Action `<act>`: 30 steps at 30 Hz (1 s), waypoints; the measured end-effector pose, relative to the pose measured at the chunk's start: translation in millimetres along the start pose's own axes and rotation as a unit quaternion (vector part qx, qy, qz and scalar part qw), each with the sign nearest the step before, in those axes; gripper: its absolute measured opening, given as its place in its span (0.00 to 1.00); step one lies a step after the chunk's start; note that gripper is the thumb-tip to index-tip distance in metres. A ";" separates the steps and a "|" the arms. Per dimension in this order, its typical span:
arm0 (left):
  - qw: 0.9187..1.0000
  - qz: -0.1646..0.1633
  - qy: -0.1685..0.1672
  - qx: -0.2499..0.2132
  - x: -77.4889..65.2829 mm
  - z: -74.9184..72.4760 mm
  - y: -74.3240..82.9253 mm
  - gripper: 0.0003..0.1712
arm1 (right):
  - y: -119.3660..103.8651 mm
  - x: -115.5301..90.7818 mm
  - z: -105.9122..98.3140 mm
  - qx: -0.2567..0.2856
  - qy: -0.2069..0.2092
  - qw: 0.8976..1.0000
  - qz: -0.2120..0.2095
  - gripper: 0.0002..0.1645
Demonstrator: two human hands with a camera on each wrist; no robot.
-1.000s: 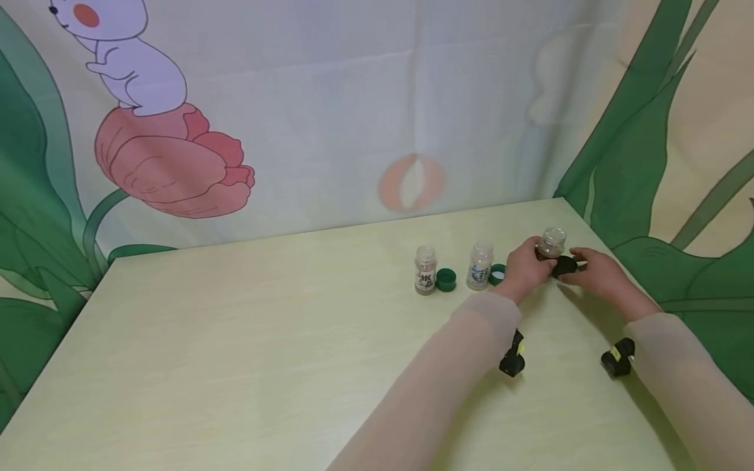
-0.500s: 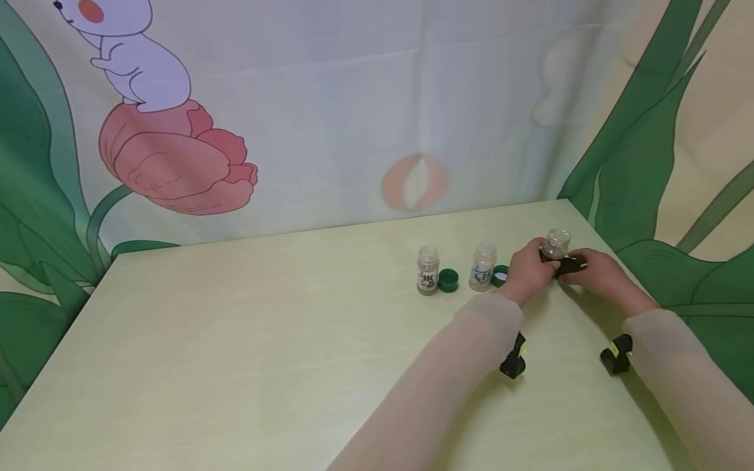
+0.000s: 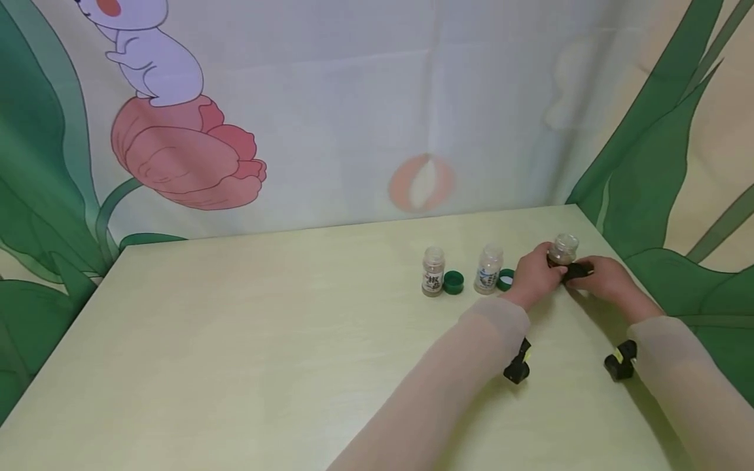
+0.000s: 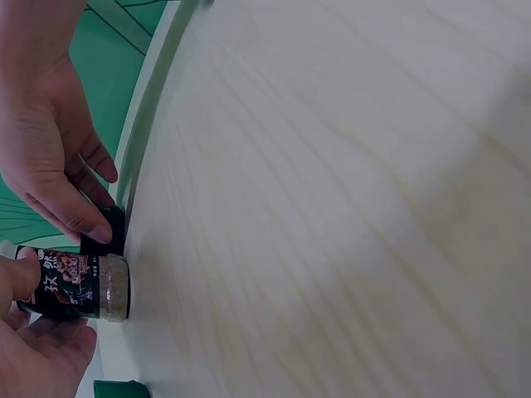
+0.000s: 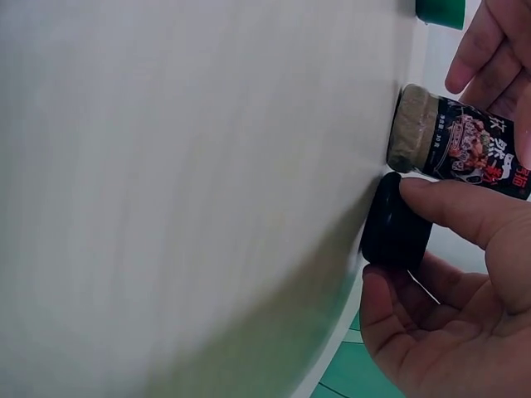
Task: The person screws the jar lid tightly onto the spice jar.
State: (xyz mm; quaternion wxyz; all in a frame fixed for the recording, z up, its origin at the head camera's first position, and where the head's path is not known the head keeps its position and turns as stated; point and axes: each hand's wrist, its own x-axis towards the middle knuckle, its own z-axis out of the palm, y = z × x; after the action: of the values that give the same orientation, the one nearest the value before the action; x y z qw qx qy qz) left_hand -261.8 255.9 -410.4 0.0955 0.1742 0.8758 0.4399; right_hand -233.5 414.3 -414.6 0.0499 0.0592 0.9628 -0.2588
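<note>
My left hand grips a clear spice jar with a black printed label. The jar is upright and uncapped, its base right at the tabletop, with brownish powder at the bottom. Close beside it on the right, my right hand pinches a black cap between thumb and fingers, low over the table. Left of my hands stand two more uncapped jars, one with a blue-marked label and one with a dark-lettered label. Each has a green cap by it, one hollow side up, the other partly behind my left hand.
The pale wooden table spreads far to the left and front. Its right edge runs close past my right hand. A printed fabric backdrop hangs behind the table and along its right side. Small black wrist cameras sit under both sleeves.
The head view has shifted slightly, so everything sits a little further right. The black cap in my right hand now looks flatter, beside the jar. My left hand keeps its grip on the jar.
</note>
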 end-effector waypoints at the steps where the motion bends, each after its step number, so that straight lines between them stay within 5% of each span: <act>1: 1.000 0.000 -0.001 0.000 -0.6 -0.1 0.7 0.27 | 0.3 -0.6 -0.1 -0.001 0.001 1.000 0.000 0.36; 30: 1.000 0.001 -0.009 -0.001 -8.3 0.0 4.8 0.24 | 0.0 -15.4 -10.5 0.002 0.029 1.000 -0.007 0.36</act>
State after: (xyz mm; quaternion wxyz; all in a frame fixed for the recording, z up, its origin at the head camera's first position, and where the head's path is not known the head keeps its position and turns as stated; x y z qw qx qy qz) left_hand -253.0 255.3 -406.4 0.1029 0.1788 0.8745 0.4390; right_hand -218.9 418.2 -403.6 0.0202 0.0601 0.9638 -0.2589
